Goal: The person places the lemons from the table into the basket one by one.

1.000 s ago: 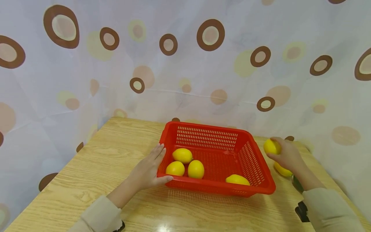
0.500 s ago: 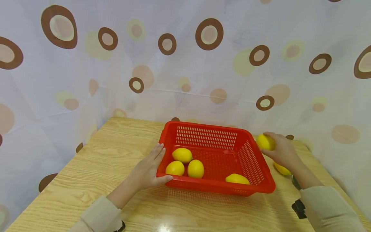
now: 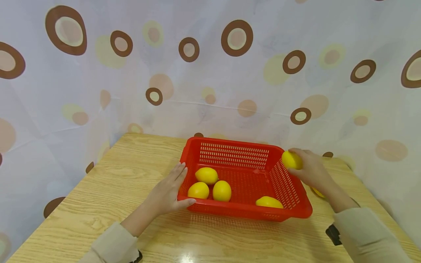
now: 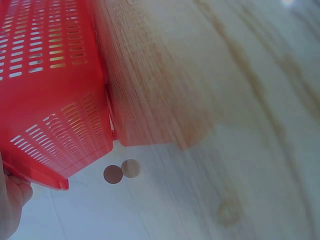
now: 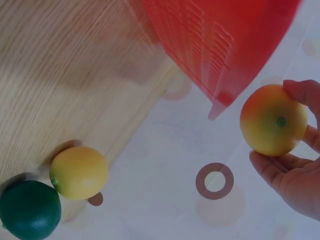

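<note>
The right hand (image 3: pixel 311 170) pinches a lemon (image 3: pixel 291 160) between curled fingers (image 5: pixel 270 170) and thumb, beside the back right corner of the basket (image 3: pixel 236 207); whether the fruit clears the rim is hard to tell. The left hand (image 3: pixel 169 191) lies with fingers extended along the left rim, holding nothing; its wrist view crops most of it. Four lemons (image 3: pixel 222 191) sit inside, the rightmost partly covered by the front wall. Another yellow fruit (image 5: pixel 78 172) on the worktop (image 3: pixel 108 190) is mostly behind the right forearm; a green one (image 5: pixel 31 210) shows only from the right wrist.
</note>
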### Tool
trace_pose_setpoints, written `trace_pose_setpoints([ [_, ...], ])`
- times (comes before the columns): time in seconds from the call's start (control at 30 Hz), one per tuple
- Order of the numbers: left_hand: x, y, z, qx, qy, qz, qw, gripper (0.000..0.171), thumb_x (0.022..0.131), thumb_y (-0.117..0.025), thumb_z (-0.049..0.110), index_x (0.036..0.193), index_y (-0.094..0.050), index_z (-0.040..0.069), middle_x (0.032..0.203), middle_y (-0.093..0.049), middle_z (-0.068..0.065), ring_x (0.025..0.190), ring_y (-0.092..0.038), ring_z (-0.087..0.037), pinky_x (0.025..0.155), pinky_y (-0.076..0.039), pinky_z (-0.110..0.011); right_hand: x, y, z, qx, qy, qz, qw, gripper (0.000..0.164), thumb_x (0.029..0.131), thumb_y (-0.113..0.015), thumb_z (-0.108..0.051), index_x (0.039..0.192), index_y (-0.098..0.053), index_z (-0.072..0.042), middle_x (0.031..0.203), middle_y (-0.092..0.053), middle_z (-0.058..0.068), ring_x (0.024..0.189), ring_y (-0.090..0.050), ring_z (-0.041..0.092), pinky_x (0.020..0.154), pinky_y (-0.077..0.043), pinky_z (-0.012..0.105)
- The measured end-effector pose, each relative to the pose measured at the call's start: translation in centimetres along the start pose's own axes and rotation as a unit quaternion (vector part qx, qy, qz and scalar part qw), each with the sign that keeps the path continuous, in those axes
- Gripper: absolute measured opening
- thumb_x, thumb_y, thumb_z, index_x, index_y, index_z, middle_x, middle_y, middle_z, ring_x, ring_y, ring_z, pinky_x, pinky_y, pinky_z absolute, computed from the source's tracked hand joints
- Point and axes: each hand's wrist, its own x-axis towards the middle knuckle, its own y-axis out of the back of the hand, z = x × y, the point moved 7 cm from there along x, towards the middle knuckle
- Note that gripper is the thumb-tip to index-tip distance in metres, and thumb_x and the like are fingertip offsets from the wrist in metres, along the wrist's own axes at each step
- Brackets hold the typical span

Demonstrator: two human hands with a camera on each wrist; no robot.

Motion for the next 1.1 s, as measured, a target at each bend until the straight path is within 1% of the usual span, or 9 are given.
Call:
trace_pose_setpoints([
  [0.1,0.0,0.0,0.0,-0.003,0.002,-0.003,1.0000,0.094,0.086,-0.036,0.070,0.135,-0.040,-0.010,0.145,-0.036,-0.025,0.137,-0.030,-0.037,0.101,-0.043,-0.042,0.0,-0.5,-0.5,0.010,-0.003,-0.019,1.000,0.055,0.082,-0.065,-0.011,0.130,-0.043,0.005,0.122,-0.046,0.033,0.098,-0.048,0.042,0.083,-0.049,0.056],
  [0.17,0.0,0.0,0.0,-0.004,0.004,-0.005,1.0000,0.093,0.085,-0.037,0.069,0.135,-0.039,-0.010,0.145,-0.035,-0.025,0.137,-0.030,-0.037,0.101,-0.042,-0.042,0.0,-0.7,-0.9,0.011,0.003,-0.027,1.000,0.055,0.082,-0.065,-0.010,0.130,-0.043,0.005,0.123,-0.045,0.033,0.097,-0.049,0.042,0.082,-0.050,0.055],
  [0.37,0.0,0.0,0.0,-0.005,0.004,-0.007,1.0000,0.095,0.086,-0.033,0.071,0.135,-0.038,-0.010,0.145,-0.034,-0.025,0.138,-0.029,-0.037,0.102,-0.042,-0.042,0.1,-1.7,-2.0,-0.005,0.046,-0.034,0.998,0.054,0.080,-0.067,-0.009,0.128,-0.046,0.006,0.120,-0.049,0.033,0.094,-0.051,0.039,0.077,-0.052,0.050],
  [0.53,-0.1,0.1,0.0,-0.006,0.004,-0.006,1.0000,0.096,0.086,-0.032,0.071,0.136,-0.038,-0.010,0.145,-0.034,-0.025,0.138,-0.029,-0.037,0.102,-0.042,-0.042,0.0,-2.5,-2.7,-0.005,0.065,-0.049,0.997,0.052,0.079,-0.068,-0.009,0.126,-0.049,0.004,0.115,-0.052,0.028,0.091,-0.050,0.034,0.073,-0.053,0.044],
  [0.63,0.0,0.0,0.0,-0.005,0.003,-0.004,1.0000,0.095,0.086,-0.033,0.071,0.135,-0.039,-0.010,0.145,-0.035,-0.025,0.137,-0.029,-0.037,0.102,-0.042,-0.043,-0.1,-2.9,-2.9,-0.002,0.066,-0.060,0.996,0.052,0.079,-0.069,-0.009,0.126,-0.050,0.003,0.115,-0.054,0.026,0.093,-0.052,0.034,0.076,-0.054,0.046],
  [0.87,0.0,0.0,-0.1,-0.005,0.006,-0.007,0.9999,0.089,0.085,-0.046,0.063,0.135,-0.040,-0.009,0.145,-0.036,-0.024,0.138,-0.029,-0.037,0.103,-0.041,-0.043,-0.1,-3.7,-2.9,-0.005,0.069,-0.075,0.995,0.052,0.078,-0.069,-0.009,0.125,-0.050,0.002,0.118,-0.054,0.027,0.097,-0.052,0.036,0.082,-0.052,0.052],
  [1.1,0.1,-0.1,-0.1,-0.003,0.001,0.000,1.0000,0.093,0.086,-0.037,0.069,0.135,-0.040,-0.010,0.144,-0.036,-0.025,0.137,-0.031,-0.037,0.101,-0.043,-0.042,-0.2,-4.6,-2.8,0.000,0.070,-0.099,0.993,0.053,0.079,-0.069,-0.009,0.127,-0.049,0.001,0.124,-0.051,0.027,0.106,-0.051,0.040,0.088,-0.048,0.057],
])
